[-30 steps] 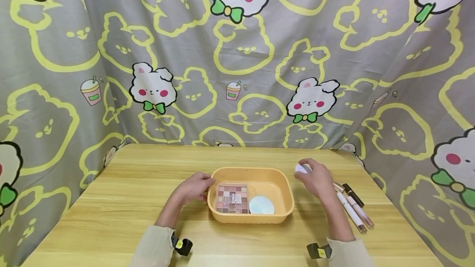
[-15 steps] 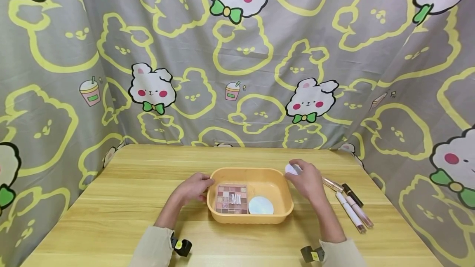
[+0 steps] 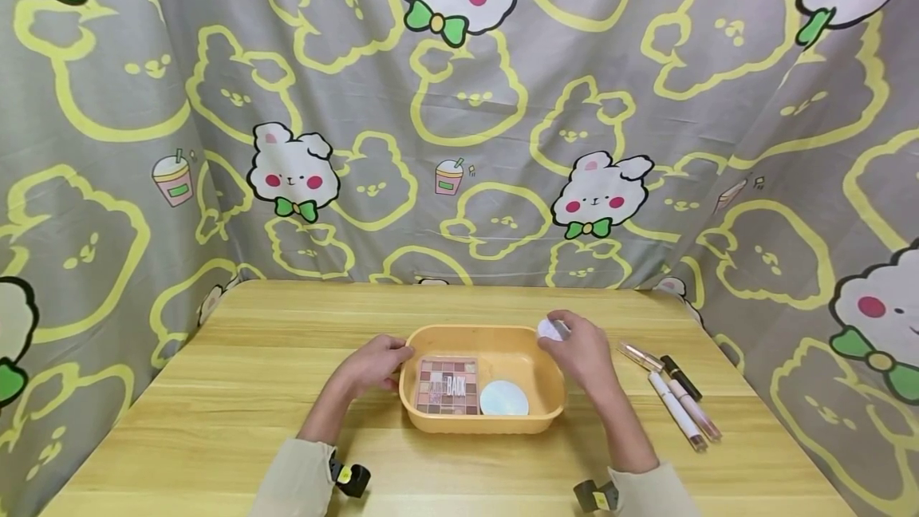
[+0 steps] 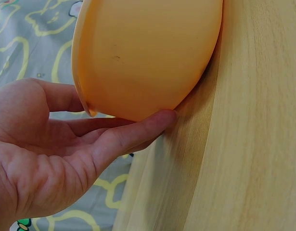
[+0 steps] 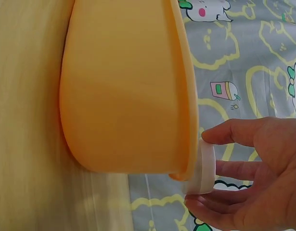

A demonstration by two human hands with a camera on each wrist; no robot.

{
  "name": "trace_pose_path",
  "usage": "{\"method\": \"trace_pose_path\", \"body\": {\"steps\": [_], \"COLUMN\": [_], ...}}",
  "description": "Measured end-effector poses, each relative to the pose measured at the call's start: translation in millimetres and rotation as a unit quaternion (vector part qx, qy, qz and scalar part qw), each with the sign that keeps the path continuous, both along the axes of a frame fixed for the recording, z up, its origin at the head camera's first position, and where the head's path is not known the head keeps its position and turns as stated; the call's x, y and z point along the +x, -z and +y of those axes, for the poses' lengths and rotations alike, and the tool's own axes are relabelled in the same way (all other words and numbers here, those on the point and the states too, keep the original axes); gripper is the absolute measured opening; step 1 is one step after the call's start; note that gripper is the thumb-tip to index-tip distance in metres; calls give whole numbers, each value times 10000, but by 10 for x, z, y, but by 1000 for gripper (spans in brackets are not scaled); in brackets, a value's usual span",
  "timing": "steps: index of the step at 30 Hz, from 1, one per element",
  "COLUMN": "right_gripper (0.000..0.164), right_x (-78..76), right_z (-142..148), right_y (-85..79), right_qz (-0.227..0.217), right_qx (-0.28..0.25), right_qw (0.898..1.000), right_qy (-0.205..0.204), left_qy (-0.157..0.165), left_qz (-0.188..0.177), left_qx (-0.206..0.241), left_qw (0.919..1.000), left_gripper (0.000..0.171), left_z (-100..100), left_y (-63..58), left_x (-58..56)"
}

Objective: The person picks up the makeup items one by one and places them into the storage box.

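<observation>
A shallow yellow plastic basin (image 3: 484,424) sits at the middle of the table. My left hand (image 3: 373,363) grips its left end, thumb at the rim and fingers along the outer wall in the left wrist view. My right hand (image 3: 585,349) pinches a small round white compact (image 5: 207,167) by its edge, thumb on one side and fingers on the other. In the head view the compact overlaps the basin's far right corner, right at the rim. Inside the basin lie an eyeshadow palette (image 3: 447,386) on the left and a flat round pale, shiny disc (image 3: 504,398) beside it.
Right of the basin, several slim cosmetic tubes lie on the wooden table (image 3: 301,325): a white one (image 3: 678,412), a pinkish one (image 3: 696,410), a black one (image 3: 680,376) and a clear and gold one (image 3: 641,357). A patterned grey curtain (image 3: 488,254) encloses the back and sides.
My right hand has moved left with the compact, from beside the basin to its far right corner. The clear and gold tube is now uncovered. My left hand stays at the basin.
</observation>
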State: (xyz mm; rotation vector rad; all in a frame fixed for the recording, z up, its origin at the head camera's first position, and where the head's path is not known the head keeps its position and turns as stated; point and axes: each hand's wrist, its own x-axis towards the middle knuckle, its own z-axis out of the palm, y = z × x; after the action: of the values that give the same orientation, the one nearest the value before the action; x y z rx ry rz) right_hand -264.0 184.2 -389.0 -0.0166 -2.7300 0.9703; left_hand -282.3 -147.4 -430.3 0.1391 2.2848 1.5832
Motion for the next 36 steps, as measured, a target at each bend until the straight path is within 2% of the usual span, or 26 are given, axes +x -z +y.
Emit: {"method": "trace_pose_path", "body": {"steps": [16,36], "right_gripper": [47,47], "right_x": [-7,-7], "right_z": [-208,-421], "right_y": [72,237], "right_qz": [122,-250], "right_qx": [-71,6], "right_qw": [9998,9989], "right_qy": [-132,-394], "left_qy": [21,109], "left_qz": [0,-17], "left_qx": [66,60], "left_qw": [10000,9999], "left_gripper": [38,37], "left_z": [-17,-14], "left_y": [-4,-3], "left_x": [0,-10]}}
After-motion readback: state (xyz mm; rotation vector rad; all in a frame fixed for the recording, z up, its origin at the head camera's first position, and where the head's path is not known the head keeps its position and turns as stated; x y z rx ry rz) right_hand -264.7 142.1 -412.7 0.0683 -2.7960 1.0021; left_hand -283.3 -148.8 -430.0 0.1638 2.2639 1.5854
